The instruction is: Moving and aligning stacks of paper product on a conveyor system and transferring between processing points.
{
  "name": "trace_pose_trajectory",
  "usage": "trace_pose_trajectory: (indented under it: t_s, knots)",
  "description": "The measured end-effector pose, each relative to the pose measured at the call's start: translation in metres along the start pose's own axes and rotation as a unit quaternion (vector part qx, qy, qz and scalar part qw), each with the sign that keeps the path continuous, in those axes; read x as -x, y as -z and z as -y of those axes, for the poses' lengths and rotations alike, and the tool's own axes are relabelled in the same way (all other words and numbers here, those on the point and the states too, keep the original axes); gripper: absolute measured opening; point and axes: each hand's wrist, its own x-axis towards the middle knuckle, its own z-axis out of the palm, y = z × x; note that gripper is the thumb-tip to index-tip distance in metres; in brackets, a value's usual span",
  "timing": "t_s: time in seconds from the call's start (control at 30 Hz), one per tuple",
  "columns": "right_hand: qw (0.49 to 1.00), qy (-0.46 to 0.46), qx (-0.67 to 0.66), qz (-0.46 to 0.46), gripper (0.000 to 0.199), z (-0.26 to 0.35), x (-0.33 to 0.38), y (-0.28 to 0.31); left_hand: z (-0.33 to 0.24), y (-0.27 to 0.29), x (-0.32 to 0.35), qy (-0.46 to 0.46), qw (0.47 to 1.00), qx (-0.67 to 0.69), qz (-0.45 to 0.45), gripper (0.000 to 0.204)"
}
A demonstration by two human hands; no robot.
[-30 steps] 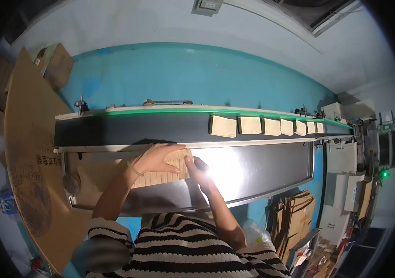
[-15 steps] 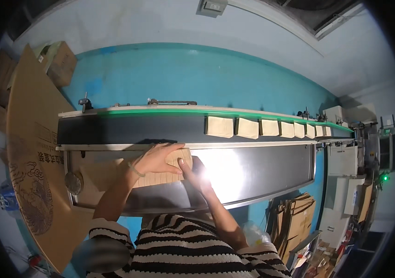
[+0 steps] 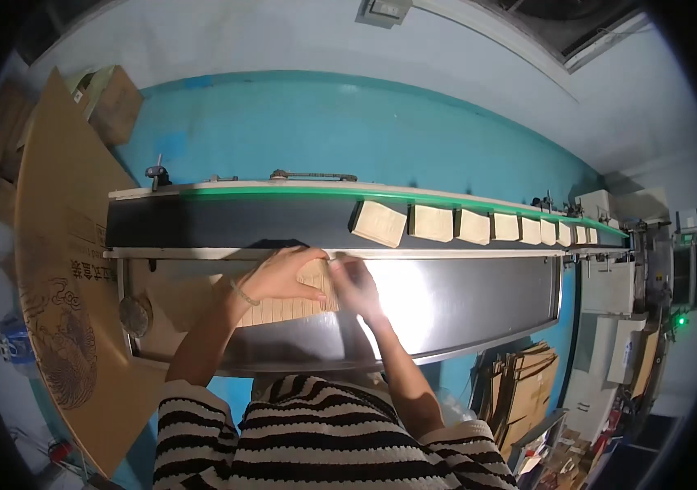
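My left hand [image 3: 281, 276] rests over the near end of a row of tan paper packets [image 3: 271, 311], thumb and fingers curved round them. The packets stand pressed together on a steel tray table [image 3: 479, 290]. Beside that end is my right hand [image 3: 354, 286], smeared by motion; its fingers and anything in them cannot be made out. Beyond both hands runs a dark conveyor belt [image 3: 234, 227]. On it lies a skewed tan packet [image 3: 379, 224], with several more packets [image 3: 431, 222] in a line to its right.
A large cardboard sheet [image 3: 71, 245] leans at the left. A round object [image 3: 135, 316] sits at the tray's left end. Flattened cartons [image 3: 520, 384] stand below the tray at the right. A green-edged guide rail [image 3: 283, 194] follows the belt's far side.
Another packet now lies skewed at the left end of the line on the belt, and the others have shifted right. My right hand has moved away from the packets under my left hand.
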Motion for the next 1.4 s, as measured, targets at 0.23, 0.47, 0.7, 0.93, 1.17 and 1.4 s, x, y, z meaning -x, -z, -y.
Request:
trace_pose_trajectory:
  t_s: [0.23,0.47,0.7,0.93,1.17,1.4]
  knots:
    - [0.995,-0.078,-0.052,0.038,0.046,-0.018,0.013,-0.009,-0.003,0.014,0.014,-0.020,1.000,-0.014,-0.005,0.072]
    - [0.978,-0.158,-0.080,0.106,0.053,-0.003,0.009,-0.004,0.004,0.009,0.016,-0.045,0.998,-0.010,-0.046,0.069]
    - [0.990,-0.116,-0.012,0.077,0.049,-0.040,0.015,0.003,0.007,0.006,0.029,0.027,0.999,0.029,0.019,0.066]
    - [0.993,-0.046,0.068,0.086,0.054,0.031,0.024,-0.027,0.008,0.009,0.024,-0.004,1.000,-0.020,-0.020,0.068]
    - [0.995,-0.037,0.013,0.089,0.043,-0.018,0.020,-0.022,0.007,0.021,0.039,0.030,0.999,0.013,-0.004,0.076]
    - [0.999,-0.009,-0.025,0.024,0.048,0.002,0.001,-0.032,0.006,0.023,0.043,0.058,0.998,-0.022,0.012,0.075]
